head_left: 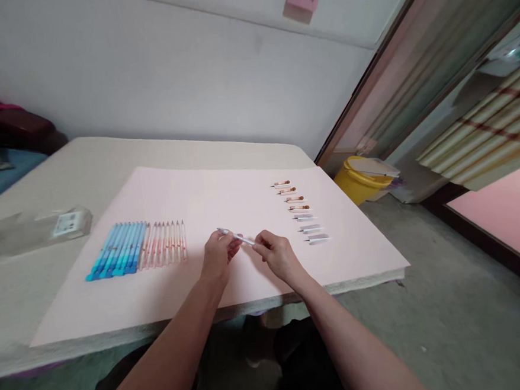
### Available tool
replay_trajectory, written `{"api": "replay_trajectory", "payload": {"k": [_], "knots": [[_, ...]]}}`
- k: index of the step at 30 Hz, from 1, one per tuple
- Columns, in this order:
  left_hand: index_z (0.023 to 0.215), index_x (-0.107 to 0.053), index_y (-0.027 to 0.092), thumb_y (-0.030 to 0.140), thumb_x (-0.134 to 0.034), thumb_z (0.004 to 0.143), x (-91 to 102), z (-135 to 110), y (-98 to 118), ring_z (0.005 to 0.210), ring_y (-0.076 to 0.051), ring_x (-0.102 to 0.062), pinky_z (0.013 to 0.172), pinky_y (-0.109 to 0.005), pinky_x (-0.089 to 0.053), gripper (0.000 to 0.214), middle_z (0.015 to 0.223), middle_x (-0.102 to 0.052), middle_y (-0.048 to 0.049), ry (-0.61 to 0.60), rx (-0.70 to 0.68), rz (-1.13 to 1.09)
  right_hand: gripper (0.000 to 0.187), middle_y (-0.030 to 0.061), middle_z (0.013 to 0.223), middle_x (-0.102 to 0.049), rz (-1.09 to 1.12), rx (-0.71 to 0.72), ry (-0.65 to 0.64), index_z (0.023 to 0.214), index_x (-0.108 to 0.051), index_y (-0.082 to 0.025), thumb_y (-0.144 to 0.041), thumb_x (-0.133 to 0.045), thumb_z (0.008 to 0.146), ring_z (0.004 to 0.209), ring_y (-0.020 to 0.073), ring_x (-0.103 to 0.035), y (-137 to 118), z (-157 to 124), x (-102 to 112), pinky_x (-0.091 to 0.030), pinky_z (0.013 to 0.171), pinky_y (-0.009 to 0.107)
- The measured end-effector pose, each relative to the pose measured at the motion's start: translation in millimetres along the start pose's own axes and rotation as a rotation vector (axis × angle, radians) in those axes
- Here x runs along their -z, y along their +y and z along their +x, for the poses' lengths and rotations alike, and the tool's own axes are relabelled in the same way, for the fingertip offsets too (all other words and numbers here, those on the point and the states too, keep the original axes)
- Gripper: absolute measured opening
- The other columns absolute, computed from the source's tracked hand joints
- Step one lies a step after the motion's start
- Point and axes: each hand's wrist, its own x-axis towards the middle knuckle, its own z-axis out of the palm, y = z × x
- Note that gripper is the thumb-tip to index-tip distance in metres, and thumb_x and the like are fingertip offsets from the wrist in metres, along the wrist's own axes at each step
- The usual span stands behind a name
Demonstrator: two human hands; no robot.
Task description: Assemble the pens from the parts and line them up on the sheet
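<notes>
Both hands are holding one pale pen (pixel 236 237) over the surface (pixel 243 202), left hand (pixel 217 257) fingers and right hand (pixel 278 254) fingers clamped on its ends, blue pens (pixel 116 249) lying left of them.

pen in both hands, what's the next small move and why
Probably a short twist of the right hand against the left hand: each pinches one end of the pen above the sheet, and small parts lie in a column to the right, so its end piece looks like what is being worked.
</notes>
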Motion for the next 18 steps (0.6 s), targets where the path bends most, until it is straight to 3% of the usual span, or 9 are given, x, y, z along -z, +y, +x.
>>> {"api": "replay_trajectory", "payload": {"k": [4,8,11,14,18], "knots": [[0.082,-0.052,0.016,0.030,-0.065,0.071,0.9,0.5,-2.6,0.067,-0.009,-0.060,0.063,-0.021,-0.045,0.022,0.082,-0.067,-0.0065,-0.002,-0.014,0.031,0.010,-0.0064,0.049,-0.048,0.234,-0.106,-0.013,0.065,-0.053,-0.019,-0.023,-0.057,0.073,0.046,0.0092,-0.045,1.4,2.7,-1.9,-0.033,0.049,0.021],[0.082,-0.053,0.016,0.031,-0.065,0.071,1.2,1.2,-5.0,0.069,-0.011,-0.060,0.067,-0.023,-0.045,0.022,0.083,-0.068,-0.0074,-0.017,-0.038,0.046,0.011,-0.0029,0.053,-0.056,0.567,-0.332,-0.089,0.066,-0.054,-0.017,-0.025,-0.061,0.069,0.040,0.0072,-0.043,1.8,5.1,-1.3,-0.030,0.041,0.020],[0.083,-0.053,0.016,0.031,-0.065,0.070,1.1,1.3,-5.8,0.072,-0.012,-0.061,0.069,-0.025,-0.046,0.023,0.084,-0.068,-0.0080,-0.023,-0.062,0.062,0.015,0.0002,0.059,-0.061,0.686,-0.440,-0.143,0.069,-0.055,-0.015,-0.028,-0.063,0.068,0.039,0.0057,-0.042,3.2,6.5,-1.4,-0.027,0.038,0.019],[0.083,-0.053,0.016,0.031,-0.065,0.070,0.3,1.5,-5.5,0.071,-0.012,-0.061,0.069,-0.026,-0.046,0.023,0.084,-0.068,-0.0081,0.012,-0.054,0.076,0.014,-0.0004,0.059,-0.061,0.630,-0.394,-0.144,0.070,-0.054,-0.016,-0.029,-0.060,0.071,0.040,0.0064,-0.043,5.5,7.5,-5.0,-0.028,0.039,0.019],[0.081,-0.052,0.016,0.029,-0.064,0.069,-0.7,2.7,-2.7,0.068,-0.013,-0.061,0.067,-0.026,-0.045,0.022,0.080,-0.068,-0.0075,0.084,-0.060,0.066,0.010,-0.0045,0.056,-0.054,0.308,-0.146,-0.061,0.074,-0.054,-0.019,-0.028,-0.053,0.078,0.046,0.0090,-0.046,3.6,4.2,-12.2,-0.035,0.048,0.022]]}}
